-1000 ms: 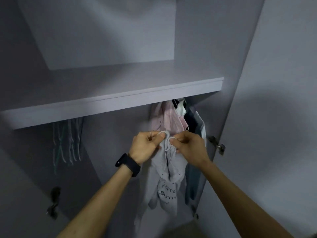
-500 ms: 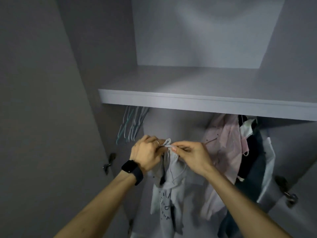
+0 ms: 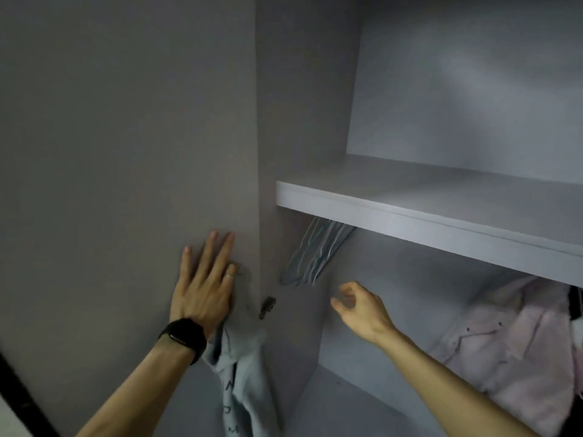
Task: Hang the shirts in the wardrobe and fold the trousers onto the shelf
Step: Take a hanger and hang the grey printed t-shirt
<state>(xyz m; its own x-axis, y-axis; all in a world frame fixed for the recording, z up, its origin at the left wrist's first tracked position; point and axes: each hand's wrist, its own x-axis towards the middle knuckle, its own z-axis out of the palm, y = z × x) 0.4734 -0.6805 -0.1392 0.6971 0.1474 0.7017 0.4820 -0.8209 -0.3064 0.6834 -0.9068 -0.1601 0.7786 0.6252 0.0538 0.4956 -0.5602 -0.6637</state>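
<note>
A grey shirt [image 3: 246, 373] with dark lettering hangs down from under my left hand [image 3: 202, 288]. That hand lies against the inside of the wardrobe's left door [image 3: 126, 152]. Three of its fingers are straight, and the ringed finger and the hidden thumb grip the shirt's top. My right hand [image 3: 359, 305] is in the air inside the wardrobe, fingers loosely curled and holding nothing. It sits just below and right of several empty pale hangers [image 3: 315, 250] under the shelf [image 3: 410, 216]. A pink shirt [image 3: 520, 335] hangs at the right.
A metal door hinge [image 3: 268, 305] sits on the wardrobe side panel between my hands. A dark garment [image 3: 575, 304] shows at the right edge beside the pink shirt. Above the shelf, the upper compartment shows only bare panels.
My right hand has let go of the grey shirt and moved toward the empty hangers. My left hand has carried the shirt left against the door. The view has swung left.
</note>
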